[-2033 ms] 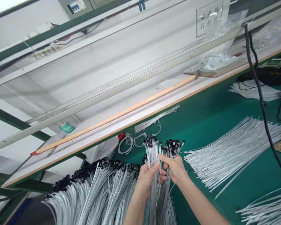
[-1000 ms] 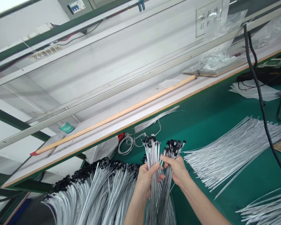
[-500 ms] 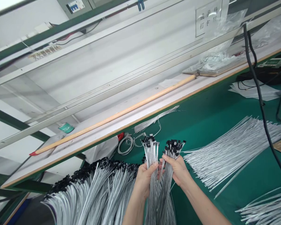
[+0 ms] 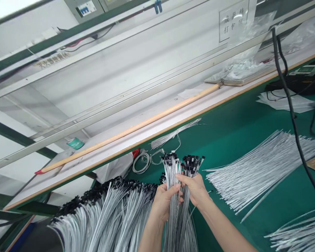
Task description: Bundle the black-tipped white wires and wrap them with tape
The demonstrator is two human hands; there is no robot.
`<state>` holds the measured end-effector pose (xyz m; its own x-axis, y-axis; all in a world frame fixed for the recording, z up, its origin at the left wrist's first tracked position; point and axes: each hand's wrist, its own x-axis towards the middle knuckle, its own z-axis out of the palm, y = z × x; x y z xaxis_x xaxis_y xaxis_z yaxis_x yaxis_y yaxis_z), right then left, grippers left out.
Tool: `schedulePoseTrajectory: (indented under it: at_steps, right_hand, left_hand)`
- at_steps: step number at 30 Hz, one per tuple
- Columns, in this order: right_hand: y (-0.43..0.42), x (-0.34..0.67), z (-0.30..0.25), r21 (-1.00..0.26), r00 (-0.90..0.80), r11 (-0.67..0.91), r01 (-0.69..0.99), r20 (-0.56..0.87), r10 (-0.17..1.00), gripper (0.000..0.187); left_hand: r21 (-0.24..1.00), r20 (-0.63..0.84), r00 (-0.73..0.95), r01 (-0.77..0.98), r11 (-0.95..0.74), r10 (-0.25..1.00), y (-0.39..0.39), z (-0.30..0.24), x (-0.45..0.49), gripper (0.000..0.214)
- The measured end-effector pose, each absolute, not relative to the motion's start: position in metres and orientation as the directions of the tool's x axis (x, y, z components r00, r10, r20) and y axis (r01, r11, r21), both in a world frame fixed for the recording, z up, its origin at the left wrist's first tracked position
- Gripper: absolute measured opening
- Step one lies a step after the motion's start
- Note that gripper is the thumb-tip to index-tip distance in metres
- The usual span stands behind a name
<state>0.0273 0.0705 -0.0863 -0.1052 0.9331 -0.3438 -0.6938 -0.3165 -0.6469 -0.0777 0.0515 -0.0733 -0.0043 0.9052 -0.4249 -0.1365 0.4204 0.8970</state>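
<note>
Fingers (image 4: 173, 188) of the left hand (image 4: 164, 205) and the right hand (image 4: 195, 191): how do they stand?

Curled shut, each hand around its own bunch. The left bunch of wires (image 4: 170, 175) and the right bunch of wires (image 4: 190, 171) stand upright above the green bench mat (image 4: 233, 150), black-capped tops up, lower ends running out of view.

How many of everything?

Two hands, two bunches, too many wires in each to count. Four more lots lie around: a big heap of wires (image 4: 107, 224) at lower left, a wide bundle (image 4: 262, 171) to the right, a corner bundle (image 4: 299, 234) and a small bundle (image 4: 170, 138) by the bench edge.

Anything in the way?

A black cable (image 4: 292, 108) hangs across the wide bundle. A grey wire coil (image 4: 141, 162) sits just beyond the hands, below a wooden pole (image 4: 128, 131).

Any change from a second ago?

Yes, the right bunch has closed in, so the two tops stand nearer each other.
</note>
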Motion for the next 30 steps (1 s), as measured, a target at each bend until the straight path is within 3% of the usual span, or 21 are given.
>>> schedulePoseTrajectory:
  at_steps: [11,15,19,24,30]
  right_hand:
    - [0.073,0.030,-0.098,-0.672,0.028,-0.211,-0.710,-0.326,0.945,0.023]
    - [0.074,0.034,-0.102,-0.625,-0.019,-0.225,-0.747,-0.318,0.948,0.025]
    - [0.073,0.037,-0.099,-0.636,-0.105,-0.292,-0.715,-0.315,0.943,0.029]
    - [0.074,0.035,-0.094,-0.669,-0.076,-0.228,-0.707,-0.250,0.965,0.030]
    - [0.078,0.026,-0.099,-0.689,-0.022,-0.255,-0.678,-0.328,0.944,0.029]
  left_hand:
    - [0.893,-0.427,-0.037,-0.174,0.415,0.904,0.050,-0.074,-0.079,0.031]
    - [0.916,-0.390,-0.111,-0.149,0.373,0.914,0.050,-0.073,-0.080,0.027]
    - [0.913,-0.400,-0.076,-0.123,0.389,0.913,0.051,-0.074,-0.082,0.031]
    - [0.913,-0.397,-0.055,-0.128,0.388,0.916,0.052,-0.079,-0.083,0.030]
    - [0.913,-0.397,-0.028,-0.122,0.391,0.918,0.051,-0.074,-0.079,0.028]
